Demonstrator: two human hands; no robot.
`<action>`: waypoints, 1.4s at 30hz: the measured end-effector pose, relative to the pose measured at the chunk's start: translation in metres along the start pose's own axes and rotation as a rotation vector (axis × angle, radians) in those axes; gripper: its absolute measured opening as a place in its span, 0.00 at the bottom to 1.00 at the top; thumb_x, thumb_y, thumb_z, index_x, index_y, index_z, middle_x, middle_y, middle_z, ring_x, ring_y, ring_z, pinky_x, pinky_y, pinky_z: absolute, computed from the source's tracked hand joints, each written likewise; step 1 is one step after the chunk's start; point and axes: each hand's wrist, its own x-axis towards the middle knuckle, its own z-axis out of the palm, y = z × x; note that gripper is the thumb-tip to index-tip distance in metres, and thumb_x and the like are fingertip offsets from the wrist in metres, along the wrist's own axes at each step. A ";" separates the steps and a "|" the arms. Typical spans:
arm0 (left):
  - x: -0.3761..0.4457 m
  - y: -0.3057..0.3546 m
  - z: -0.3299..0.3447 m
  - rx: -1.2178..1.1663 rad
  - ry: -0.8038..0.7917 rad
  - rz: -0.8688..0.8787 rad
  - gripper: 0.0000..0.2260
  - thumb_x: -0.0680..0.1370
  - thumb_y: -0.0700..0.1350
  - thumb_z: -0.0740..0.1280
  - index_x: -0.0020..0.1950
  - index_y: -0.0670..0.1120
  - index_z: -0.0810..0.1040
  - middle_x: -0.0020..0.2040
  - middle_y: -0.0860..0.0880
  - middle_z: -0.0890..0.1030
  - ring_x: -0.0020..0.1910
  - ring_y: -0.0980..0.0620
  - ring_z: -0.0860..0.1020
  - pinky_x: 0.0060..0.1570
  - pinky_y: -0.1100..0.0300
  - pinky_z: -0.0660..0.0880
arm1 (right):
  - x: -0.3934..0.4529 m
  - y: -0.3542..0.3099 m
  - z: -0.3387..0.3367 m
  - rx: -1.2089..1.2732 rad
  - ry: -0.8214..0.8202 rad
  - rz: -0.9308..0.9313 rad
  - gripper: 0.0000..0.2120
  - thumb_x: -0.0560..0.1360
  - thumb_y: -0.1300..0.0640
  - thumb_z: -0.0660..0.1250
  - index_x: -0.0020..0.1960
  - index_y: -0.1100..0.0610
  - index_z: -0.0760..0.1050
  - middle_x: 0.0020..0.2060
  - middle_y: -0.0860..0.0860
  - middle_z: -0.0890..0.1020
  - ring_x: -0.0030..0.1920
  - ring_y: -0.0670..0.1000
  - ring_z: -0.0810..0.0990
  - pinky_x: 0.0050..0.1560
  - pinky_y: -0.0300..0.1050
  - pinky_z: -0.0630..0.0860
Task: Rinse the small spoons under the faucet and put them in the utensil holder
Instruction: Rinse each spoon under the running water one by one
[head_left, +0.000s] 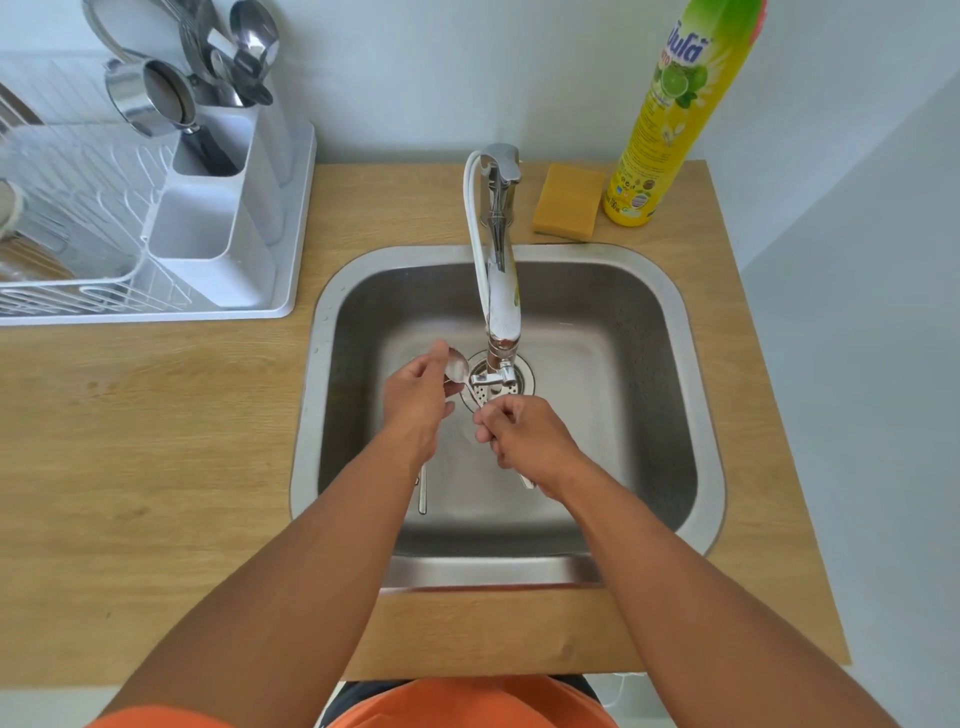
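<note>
The spoon (458, 370) sits just left of the faucet (501, 291) outlet, over the drain (522, 371), bowl up and tilted, its thin handle running down-right toward the right hand (524, 436). The left hand (418, 400) pinches the bowl edge btwn thumb and fingertips; the right hand's grip is curled and pressed together, prob. on the handle end, though the fingers hide the contact so I can't be sure. Whether water is running is hard to tell from here.

Handling, as I judge it: small steel spoon, v. light, stiff, not fragile. Wet polished metal means slippery, esp. the rounded bowl. Best hold is the flat handle, mid to end, pinched across its width, so the bowl stays free for rinsing and goes bowl-up into the holder (218, 197). A two-finger pinch is enough; squeezing the bowl itself invites a slip into the sink (691, 395).

More metal handles lie on the sink floor: one (423, 493) shows under the left wrist, another end (527, 480) under the right wrist. Likely other spoons waiting, but only the handles show.

Outward: the holder stands in a white rack (291, 249) on the desk (156, 415), well left of the sink. Its back compartments already carry utensils; the front one looks free. Behind the sink, a sponge (566, 208) and a soap bottle (670, 119) stand right of the faucet base.
</note>
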 end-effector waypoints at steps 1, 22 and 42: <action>-0.001 -0.002 -0.002 -0.048 0.017 -0.005 0.13 0.82 0.59 0.68 0.50 0.52 0.86 0.40 0.57 0.89 0.40 0.57 0.86 0.44 0.56 0.82 | 0.001 0.000 0.001 0.032 0.000 0.013 0.11 0.83 0.58 0.62 0.49 0.58 0.82 0.35 0.49 0.84 0.29 0.46 0.74 0.30 0.40 0.74; 0.006 -0.038 -0.038 1.161 0.183 0.180 0.09 0.81 0.52 0.67 0.53 0.52 0.87 0.43 0.49 0.77 0.40 0.47 0.75 0.41 0.55 0.71 | 0.002 -0.020 0.006 0.339 0.017 -0.024 0.07 0.83 0.60 0.65 0.51 0.60 0.82 0.36 0.52 0.86 0.34 0.50 0.81 0.39 0.45 0.84; 0.025 -0.040 -0.028 1.050 0.091 0.047 0.09 0.73 0.46 0.73 0.43 0.40 0.83 0.45 0.41 0.83 0.42 0.41 0.81 0.39 0.55 0.75 | 0.000 0.035 -0.016 0.226 0.109 0.205 0.08 0.83 0.63 0.63 0.50 0.63 0.80 0.36 0.56 0.85 0.30 0.51 0.80 0.34 0.46 0.83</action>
